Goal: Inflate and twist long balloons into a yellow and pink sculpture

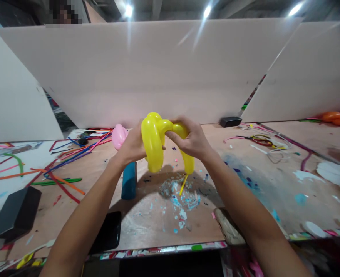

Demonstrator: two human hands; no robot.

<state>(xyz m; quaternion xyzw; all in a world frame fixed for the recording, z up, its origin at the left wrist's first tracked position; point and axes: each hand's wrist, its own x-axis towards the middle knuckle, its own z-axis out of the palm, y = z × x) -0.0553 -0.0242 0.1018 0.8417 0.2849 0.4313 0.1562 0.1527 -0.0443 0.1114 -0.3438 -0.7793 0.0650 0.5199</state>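
A yellow modelling balloon [154, 144], bent into loops, is held up over the middle of the table. My left hand [133, 143] wraps round its looped left part, with most fingers hidden behind the balloon. With thumb and fingers, my right hand [191, 138] grips the thinner stretch on the right. From there the balloon hangs down and ends in a thin uninflated tail [183, 185]. Behind my left wrist shows a pink balloon [119, 136], and below that hand stands a blue cylinder [128, 182].
Uninflated balloons [68, 169] lie scattered at left, near a black box [15, 213] with a cable. A phone [109, 231] lies by my left forearm. Scissors [260, 140] and a small black box [230, 122] are at right. White panels [164, 73] stand behind; a person is beyond them.
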